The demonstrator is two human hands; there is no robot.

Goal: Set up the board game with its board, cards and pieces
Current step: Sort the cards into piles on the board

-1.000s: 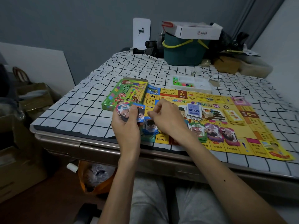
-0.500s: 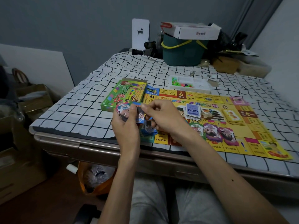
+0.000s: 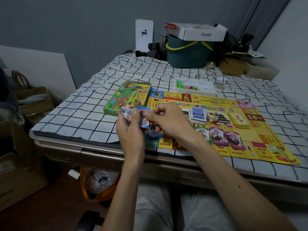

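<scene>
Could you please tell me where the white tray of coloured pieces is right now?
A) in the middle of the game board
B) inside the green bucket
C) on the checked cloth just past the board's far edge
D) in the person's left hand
C: the white tray sits on the checked cloth, just beyond the far edge of the game board.
</scene>
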